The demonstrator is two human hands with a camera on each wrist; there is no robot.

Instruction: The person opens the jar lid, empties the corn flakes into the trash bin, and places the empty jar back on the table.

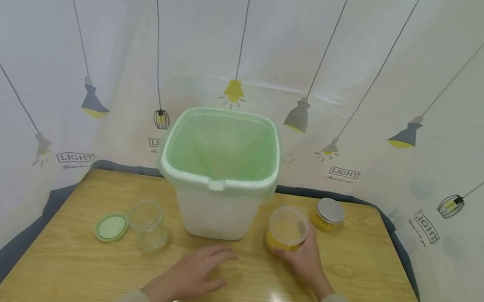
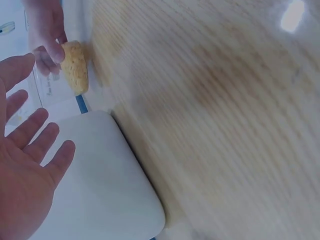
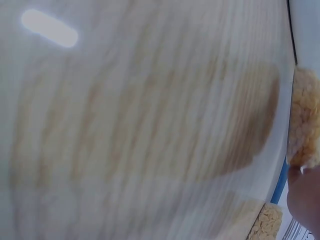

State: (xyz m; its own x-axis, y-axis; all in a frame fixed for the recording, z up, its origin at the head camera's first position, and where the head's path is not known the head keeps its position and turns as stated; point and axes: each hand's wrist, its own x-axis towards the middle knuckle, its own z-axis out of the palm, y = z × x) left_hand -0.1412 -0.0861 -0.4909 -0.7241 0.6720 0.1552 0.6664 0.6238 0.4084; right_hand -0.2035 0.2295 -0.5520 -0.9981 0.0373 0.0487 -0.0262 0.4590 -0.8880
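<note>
My right hand (image 1: pixel 303 263) grips a see-through tub (image 1: pixel 288 226) from its right side, thumb at the front. Yellow flakes fill the bottom part of this tub, which stands on the table right of a bin or just above it; I cannot tell which. In the right wrist view the flakes (image 3: pixel 304 117) press against the tub wall beside my thumb. My left hand (image 1: pixel 193 273) hovers over the table in front of the bin (image 1: pixel 219 212), fingers loosely spread and holding nothing. The left wrist view shows its palm and spread fingers.
The bin is white outside with a pale green rim and inside. To its left stand a transparent jar (image 1: pixel 154 239) and a round green lid (image 1: pixel 112 227). A silver-lidded jar (image 1: pixel 328 213) of yellow flakes sits at the back right. A printed curtain (image 1: pixel 263 35) hangs behind.
</note>
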